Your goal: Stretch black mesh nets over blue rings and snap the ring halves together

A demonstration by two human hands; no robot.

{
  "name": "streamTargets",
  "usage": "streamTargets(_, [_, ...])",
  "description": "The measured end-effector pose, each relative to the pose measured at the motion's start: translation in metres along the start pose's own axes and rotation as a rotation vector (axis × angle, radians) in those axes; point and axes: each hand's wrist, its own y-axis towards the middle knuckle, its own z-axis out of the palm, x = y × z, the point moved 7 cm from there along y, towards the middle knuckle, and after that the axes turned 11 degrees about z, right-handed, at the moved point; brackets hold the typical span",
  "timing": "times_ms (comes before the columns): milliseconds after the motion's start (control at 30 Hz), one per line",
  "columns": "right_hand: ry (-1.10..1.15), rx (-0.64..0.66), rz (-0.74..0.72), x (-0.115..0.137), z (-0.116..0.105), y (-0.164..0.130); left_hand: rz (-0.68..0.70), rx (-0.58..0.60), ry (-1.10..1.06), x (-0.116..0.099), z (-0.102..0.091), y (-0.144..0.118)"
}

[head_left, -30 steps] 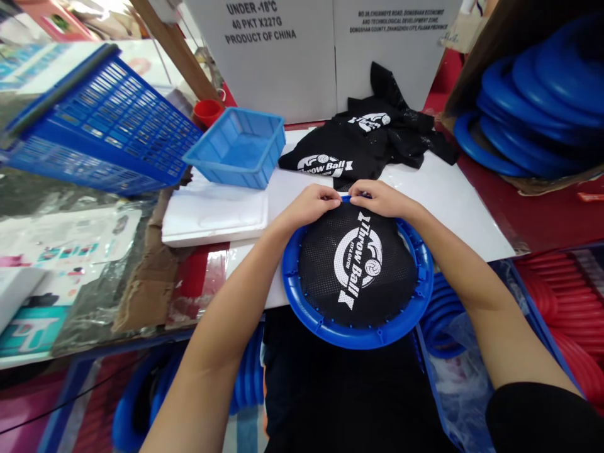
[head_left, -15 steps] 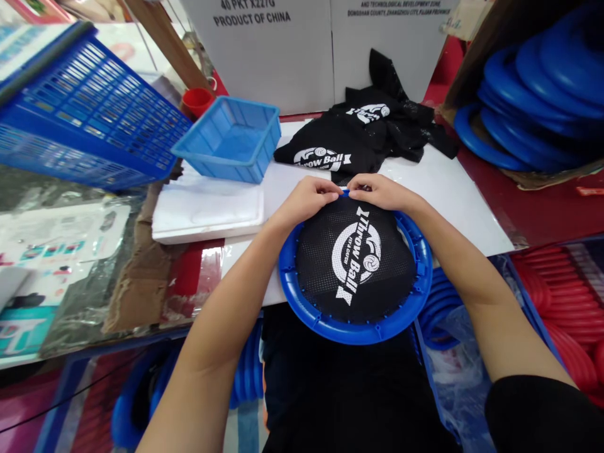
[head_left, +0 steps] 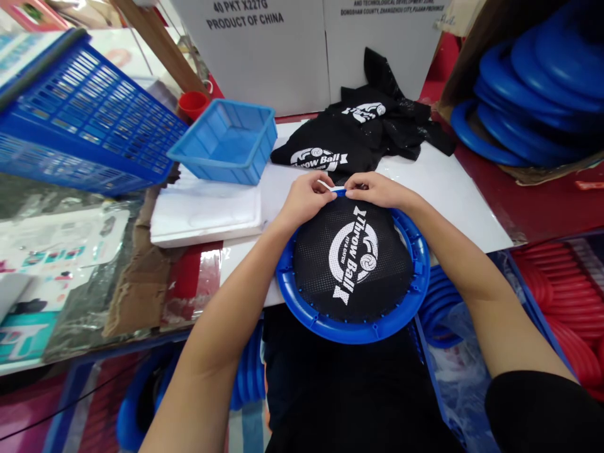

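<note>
Blue ring (head_left: pixel 352 332), with black mesh (head_left: pixel 321 277) spread across its opening, sits at the centre of the frame, its near edge in front of the person's dark clothing and its far edge over the white board (head_left: pixel 448 207). Step in hand, as judged: seating the mesh edge along the far section of the rim. The left hand (head_left: pixel 306 198) has thumb and index finger closed on the rim at top centre; the right hand (head_left: pixel 375 189) pinches the rim just beside it, and a short length of blue shows between the two sets of fingertips. Exact contact of each finger with the mesh edge is hidden. Along the lower rim the mesh lies close to the small posts; at the upper right a pale gap separates mesh from rim. The next move probably calls for firm, even tension, with one hand steadying the rim while the other draws the edge outward. Orientation: the ring is round and has no long axis; it appears as an oval, wider than tall, ribbed face upward. The white print (head_left: pixel 352 255) supplies a direction: its line of lettering runs downward from upper right to lower left, the letter tops facing right. Loose black pieces (head_left: pixel 325 145) lie beyond the hands, at upper centre.
</note>
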Motion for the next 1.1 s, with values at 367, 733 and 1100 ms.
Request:
streamTargets(367, [-0.119,-0.087,0.049,0.002,0.001,0.003,0.199,0.196,0.166,-0.009,0.001,0.002])
streamTargets(733, [-0.111,-0.087,0.005,0.000,0.005,0.003,0.488,0.318,0.452,-0.025,0.020,-0.007])
streamTargets(1100, [-0.198,-0.079,0.020,0.001,-0.048,-0.031,0.124,0.302,0.852,-0.041,-0.009,-0.016])
